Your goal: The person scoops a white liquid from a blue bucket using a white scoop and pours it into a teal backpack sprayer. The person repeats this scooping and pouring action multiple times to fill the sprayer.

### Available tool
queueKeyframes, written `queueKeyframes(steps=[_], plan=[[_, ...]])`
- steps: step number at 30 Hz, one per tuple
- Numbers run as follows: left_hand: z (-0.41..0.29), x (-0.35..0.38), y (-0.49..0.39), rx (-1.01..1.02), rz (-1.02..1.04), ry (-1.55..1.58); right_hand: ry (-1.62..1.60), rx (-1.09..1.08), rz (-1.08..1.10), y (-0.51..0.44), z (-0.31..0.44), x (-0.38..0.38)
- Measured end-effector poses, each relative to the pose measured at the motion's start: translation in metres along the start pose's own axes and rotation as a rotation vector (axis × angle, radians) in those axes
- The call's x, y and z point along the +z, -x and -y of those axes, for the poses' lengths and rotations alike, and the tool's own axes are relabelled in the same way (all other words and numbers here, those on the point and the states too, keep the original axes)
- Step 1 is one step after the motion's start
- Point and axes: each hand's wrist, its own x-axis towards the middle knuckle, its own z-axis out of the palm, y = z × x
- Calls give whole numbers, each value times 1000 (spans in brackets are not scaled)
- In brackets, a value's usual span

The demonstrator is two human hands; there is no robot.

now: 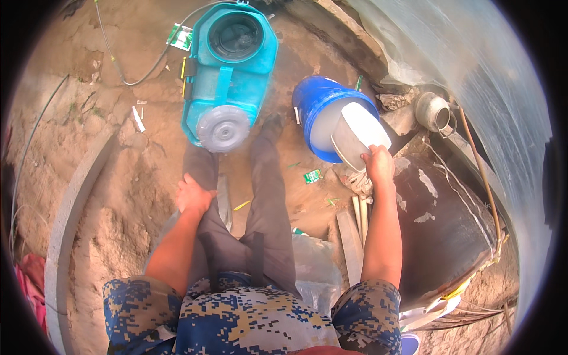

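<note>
My right hand [380, 165] grips the rim of a white plastic scoop-like container [353, 144]. The container is tilted at the mouth of a blue plastic bucket [309, 92], which leans and holds cloudy whitish liquid. My left hand [194, 194] rests on my left leg near the knee, holding nothing, thumb apart from the fingers. In front of my feet stands a teal knapsack sprayer tank [248, 86]. Its round filler opening is uncovered, with a dark strainer [235, 37] inside. A grey round cap [223, 128] lies at the tank's near end.
A hose [155, 66] curves left of the tank. Green packets [313, 176] lie on the dirt ground. To the right are a dented metal pot [431, 112], a large dark vessel [437, 230], and clear plastic sheeting [501, 88]. A concrete edge [66, 222] runs along the left.
</note>
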Motion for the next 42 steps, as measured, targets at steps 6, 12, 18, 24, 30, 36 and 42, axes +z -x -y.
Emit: queueKeyframes(steps=[6, 12, 18, 24, 30, 36, 42], plan=[[-9, 9, 2, -29, -11, -68, -51, 25, 158, -62, -4, 49], [-14, 13, 4, -40, -8, -111, -47, -59, 183, -99, -1, 77], [-19, 17, 6, -38, -25, -141, -115, -95, 229, -126, -9, 89], [-21, 22, 6, -46, -35, -163, -157, -91, 226, -134, -12, 101], [-24, 24, 7, -49, -37, -179, -226, -43, 208, -133, -5, 111], [-25, 27, 8, -51, -50, -211, -272, 21, 218, -126, 1, 128], [-25, 30, 6, -39, -79, -239, -290, 39, 184, -118, 5, 149]])
